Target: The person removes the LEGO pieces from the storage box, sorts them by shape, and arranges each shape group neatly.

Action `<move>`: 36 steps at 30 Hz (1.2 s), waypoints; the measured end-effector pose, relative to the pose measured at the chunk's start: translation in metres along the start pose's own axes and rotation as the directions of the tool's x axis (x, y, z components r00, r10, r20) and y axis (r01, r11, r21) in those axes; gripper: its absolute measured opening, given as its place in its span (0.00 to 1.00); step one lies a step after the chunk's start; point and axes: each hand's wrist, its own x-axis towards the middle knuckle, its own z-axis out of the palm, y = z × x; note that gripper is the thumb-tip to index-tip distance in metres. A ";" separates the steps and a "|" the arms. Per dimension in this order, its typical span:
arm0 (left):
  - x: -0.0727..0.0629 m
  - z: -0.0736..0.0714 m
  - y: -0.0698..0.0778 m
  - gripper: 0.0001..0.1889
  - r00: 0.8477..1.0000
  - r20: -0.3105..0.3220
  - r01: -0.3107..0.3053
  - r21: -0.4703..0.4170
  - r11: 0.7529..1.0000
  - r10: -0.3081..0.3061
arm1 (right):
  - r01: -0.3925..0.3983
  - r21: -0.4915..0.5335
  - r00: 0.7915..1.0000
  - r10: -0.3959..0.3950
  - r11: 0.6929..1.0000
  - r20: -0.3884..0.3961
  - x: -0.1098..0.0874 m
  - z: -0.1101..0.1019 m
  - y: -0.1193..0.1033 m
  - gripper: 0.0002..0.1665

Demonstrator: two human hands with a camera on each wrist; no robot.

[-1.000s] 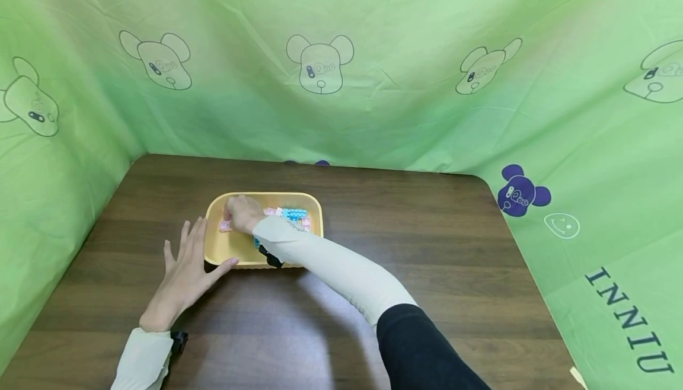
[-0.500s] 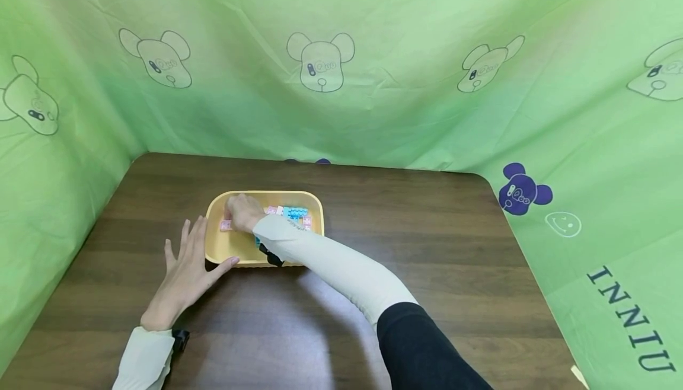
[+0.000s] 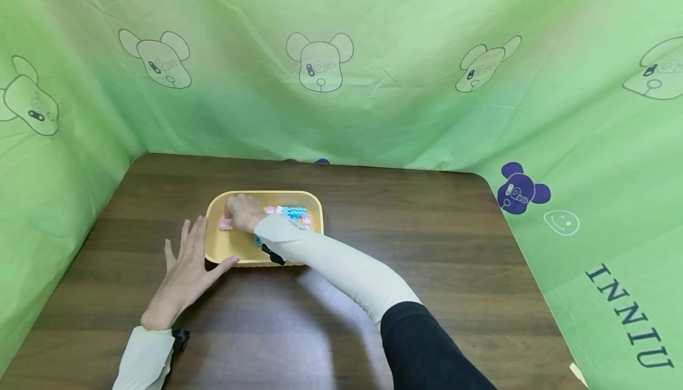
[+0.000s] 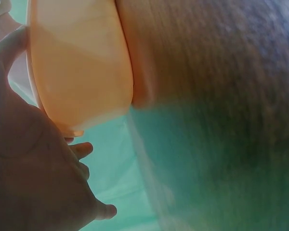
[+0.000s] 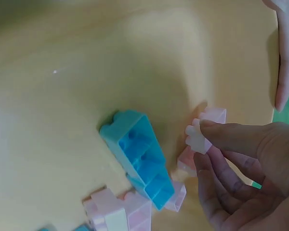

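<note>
In the right wrist view, the thumb and fingers of my right hand (image 3: 244, 212) pinch a small white toy brick (image 5: 197, 138) inside the yellow tray (image 3: 235, 255). Close around it are a pale pink brick (image 5: 215, 114) and a second pink brick (image 5: 187, 161). A long blue brick (image 5: 139, 156) lies with its hollow side showing. More pink bricks (image 5: 137, 209) sit beside it. My left hand (image 3: 184, 268) spreads its straight fingers along the tray's left side, its thumb at the front left corner. From the head view, the pinched brick is hidden by my right hand.
The tray stands on a dark wooden table (image 3: 427, 248). Blue bricks (image 3: 295, 211) and a pink brick (image 3: 306, 221) lie toward its right end, partly behind my right sleeve (image 3: 331, 265). A green printed curtain (image 3: 384, 123) borders the table at the back and sides.
</note>
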 end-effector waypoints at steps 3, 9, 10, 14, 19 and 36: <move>0.000 0.000 0.000 0.59 1.000 0.003 0.000 0.000 1.000 0.000 | 0.010 0.007 1.000 -0.010 1.000 -0.004 -0.002 -0.003 0.002 0.10; 0.000 0.000 0.000 0.59 1.000 -0.005 -0.007 0.000 1.000 0.007 | 0.039 0.018 0.999 -0.039 0.999 0.001 -0.004 -0.006 0.006 0.10; 0.000 0.000 0.001 0.59 1.000 -0.005 -0.007 0.000 1.000 0.007 | 0.042 0.021 0.999 -0.042 0.999 0.004 -0.005 -0.006 0.006 0.10; 0.000 0.000 0.001 0.59 1.000 0.001 -0.002 0.000 1.000 0.002 | 0.047 0.037 0.999 -0.047 0.998 0.013 -0.007 -0.007 0.008 0.09; 0.000 -0.001 0.001 0.59 1.000 0.005 0.005 -0.008 1.000 -0.005 | 0.075 0.044 0.997 -0.076 0.996 0.006 -0.010 -0.010 0.011 0.09; -0.001 0.001 0.001 0.60 1.000 0.002 0.006 -0.003 1.000 -0.006 | 0.059 0.149 0.998 -0.058 0.987 -0.009 -0.022 -0.020 0.027 0.14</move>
